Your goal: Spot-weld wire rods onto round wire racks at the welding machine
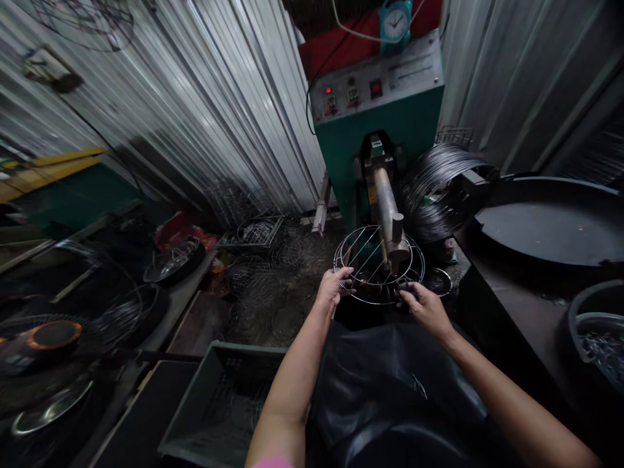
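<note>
1. Corrugated metal walls [234, 97] back a dim, cluttered workshop, with a green machine [390, 107] standing against them.
2. A red light [328, 90] glows on the machine's panel; a teal clock [396, 23] sits at its top.
3. A metal arm [387, 198] juts from the machine's front toward the worker, its tip overlapping a round wire rack [371, 258] in this view; whether the two touch cannot be told.
4. The rack, rings with parallel bars across, is in front of the machine, below the arm.
5. The worker's left hand [334, 286] pinches the rack's rim, thumb on top, on the left of the machine's arm.
6. The right hand [422, 300], apart from the left, curls at the near rim, right of the machine's arm; whether it grips the rim or a small part cannot be told.
7. Just right of the machine hangs a wire coil [429, 195]; farther right are a wide black pan [556, 221] and a bucket [575, 325] of small metal pieces.
8. Left of the machine, tangled wirework [263, 286] covers the floor; nearer the worker than the machine, a green crate [192, 396] stands beside the left forearm.
</note>
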`<move>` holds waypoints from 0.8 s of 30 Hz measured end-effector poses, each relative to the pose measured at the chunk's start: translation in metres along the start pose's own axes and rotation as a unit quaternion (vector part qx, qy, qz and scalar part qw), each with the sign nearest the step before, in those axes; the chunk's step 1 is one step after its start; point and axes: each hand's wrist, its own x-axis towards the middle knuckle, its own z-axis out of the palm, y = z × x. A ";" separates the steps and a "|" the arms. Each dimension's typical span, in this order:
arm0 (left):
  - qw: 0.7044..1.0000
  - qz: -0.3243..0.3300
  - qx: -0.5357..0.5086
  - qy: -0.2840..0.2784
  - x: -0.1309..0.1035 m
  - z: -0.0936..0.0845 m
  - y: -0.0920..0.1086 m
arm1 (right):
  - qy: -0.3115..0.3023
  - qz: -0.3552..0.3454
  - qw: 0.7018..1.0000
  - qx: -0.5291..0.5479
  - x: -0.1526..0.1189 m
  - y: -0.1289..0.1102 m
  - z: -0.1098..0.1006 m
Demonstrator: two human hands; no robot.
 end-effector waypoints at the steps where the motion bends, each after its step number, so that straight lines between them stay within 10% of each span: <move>1: 1.000 -0.001 -0.002 0.002 0.000 0.000 0.000 | -0.002 0.002 1.000 0.002 0.000 0.000 0.000; 24: 0.999 -0.031 -0.013 0.030 0.009 0.004 -0.003 | 0.012 -0.018 0.999 0.024 0.011 0.002 0.005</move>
